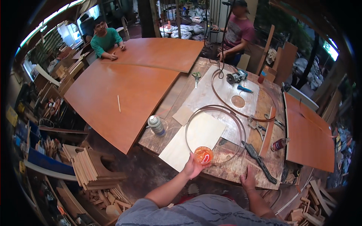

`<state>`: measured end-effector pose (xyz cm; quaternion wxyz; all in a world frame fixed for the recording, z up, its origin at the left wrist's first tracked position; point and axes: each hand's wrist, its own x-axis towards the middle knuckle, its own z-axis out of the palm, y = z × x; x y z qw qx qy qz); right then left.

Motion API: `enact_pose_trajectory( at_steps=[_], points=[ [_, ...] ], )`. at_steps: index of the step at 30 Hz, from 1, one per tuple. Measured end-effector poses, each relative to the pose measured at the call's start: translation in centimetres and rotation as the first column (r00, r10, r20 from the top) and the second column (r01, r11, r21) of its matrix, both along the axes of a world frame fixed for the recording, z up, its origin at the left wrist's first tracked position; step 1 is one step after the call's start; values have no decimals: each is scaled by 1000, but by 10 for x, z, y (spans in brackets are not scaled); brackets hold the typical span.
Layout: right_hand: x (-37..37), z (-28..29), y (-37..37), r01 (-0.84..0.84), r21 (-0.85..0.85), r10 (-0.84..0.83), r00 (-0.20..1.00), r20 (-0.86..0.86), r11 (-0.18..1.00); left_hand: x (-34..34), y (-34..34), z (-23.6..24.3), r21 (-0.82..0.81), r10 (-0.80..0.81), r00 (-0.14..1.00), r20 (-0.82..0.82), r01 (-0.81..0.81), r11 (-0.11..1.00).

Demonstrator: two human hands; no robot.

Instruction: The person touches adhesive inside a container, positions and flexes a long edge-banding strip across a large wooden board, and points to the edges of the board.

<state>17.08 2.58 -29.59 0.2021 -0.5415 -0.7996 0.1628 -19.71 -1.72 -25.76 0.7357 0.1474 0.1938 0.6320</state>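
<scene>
Left hand gripping round tub of orange stuff over the workbench's near edge; right hand at the same edge, further right, nothing visible in it, fingers loosely extended. Long dark tool just beyond right hand, spray can left of tub, thin hoops mid-bench, power tool far side.

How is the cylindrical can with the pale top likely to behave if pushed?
The can stands upright, taller than it is wide, so a push near its top would probably tip it. Its round side suggests it could roll once down, perhaps off the nearby edge of the worktable. Its contents are hidden, so weight is hard to judge.
</scene>
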Motion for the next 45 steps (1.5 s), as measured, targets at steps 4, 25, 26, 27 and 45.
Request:
enact_pose_trajectory(
  at_steps=[4,25,26,27,45],
  points=[
    [-1,1,-4,0,-14,0,1000,-11,1000,9,0,-2,6,-33,999,41,32,999],
    [10,4,0,-9,37,9,1000,7,999,20,15,3,-4,-38,999,-6,38,999],
    [7,5,1,-1,41,1,1000,9,999,20,10,3,-18,-42,999,-2,42,999],
    [3,6,3,-4,18,4,1000,-6,1000,21,10,2,-33,-43,999,0,43,998],
    [16,1,8,-105,-76,78,953,-293,992,108,4,12,-52,-185,976,-114,180,982]
  ],
)
